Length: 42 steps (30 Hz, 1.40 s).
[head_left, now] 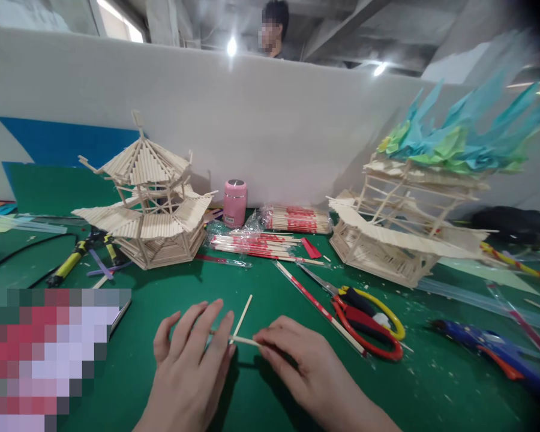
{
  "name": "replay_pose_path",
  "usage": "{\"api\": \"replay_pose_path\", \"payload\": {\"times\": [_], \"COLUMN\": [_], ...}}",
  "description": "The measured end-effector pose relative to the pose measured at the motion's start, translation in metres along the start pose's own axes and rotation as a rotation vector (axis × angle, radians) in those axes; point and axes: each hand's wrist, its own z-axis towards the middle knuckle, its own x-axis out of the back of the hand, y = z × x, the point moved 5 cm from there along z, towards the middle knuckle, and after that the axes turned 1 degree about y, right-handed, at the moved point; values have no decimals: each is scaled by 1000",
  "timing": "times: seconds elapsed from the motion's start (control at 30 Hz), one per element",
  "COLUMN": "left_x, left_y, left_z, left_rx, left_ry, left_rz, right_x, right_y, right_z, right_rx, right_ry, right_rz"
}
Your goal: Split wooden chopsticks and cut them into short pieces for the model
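Observation:
Two short pale wooden sticks meet at an angle between my hands, one stick [243,315] slanting up and the other stick [246,341] lying nearly level. My right hand [292,354] pinches the right end of the level stick between thumb and fingertips. Over the left end, where the sticks meet, my left hand [193,354] is curved with its thumb and index finger close together; what they grip there is partly hidden by the fingers.
A stick pavilion [162,225] stands at the left, another stick model [387,240] with blue-green paper at the right. Between them are a pink bottle [235,204] and packed chopsticks [297,219]. Scissors [364,324] and a blue glue gun [490,345] lie right. A person [274,30] is beyond the partition.

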Motion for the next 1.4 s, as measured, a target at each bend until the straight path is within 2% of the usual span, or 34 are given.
{"api": "replay_pose_path", "payload": {"times": [0.07, 0.2, 0.27, 0.33, 0.47, 0.53, 0.63, 0.73, 0.83, 0.93, 1.03, 1.17, 1.27, 1.4], "left_x": [-3, 0, -1, -7, -22, -27, -33, -36, -33, -31, -31, -34, -34, -31], "left_y": [-2, -16, -20, -20, -7, 1, 8, 4, -4, -3, 8, 22, 26, 29], "left_z": [-1, -5, -5, -4, 0, 1, -2, -7, -9, -6, -2, -3, -8, -10], "left_rx": [14, 181, 231, 257, 251, 222, 184, 272, 526, 777, 926, 1022, 1060, 1068], "left_ry": [-39, -9, -36, -147, -501, -626, -694, -648, -524, -426, -380, -342, -288, -231], "left_rz": [-13, -57, -96, -146, -176, -147, -113, -196, -533, -927, -1178, -1340, -1381, -1403], "right_x": [0, 3, 4, 6, 7, 4, -4, -12, -18, -27, -37, -42, -45, -49], "right_y": [2, 14, 19, 23, 27, 31, 38, 40, 36, 29, 20, 9, 10, 10], "right_z": [0, -2, -2, -3, -4, -3, -3, -4, -6, -6, -3, 4, 4, 4], "right_rx": [2, -77, -113, -145, -200, -268, -440, -587, -644, -658, -610, -443, -449, -420], "right_ry": [12, 77, 91, 99, 140, 142, 148, 214, 294, 311, 290, 287, 312, 279], "right_rz": [-38, -80, -66, -48, 49, 194, 577, 1003, 1232, 1238, 1155, 1113, 1113, 1190]}}
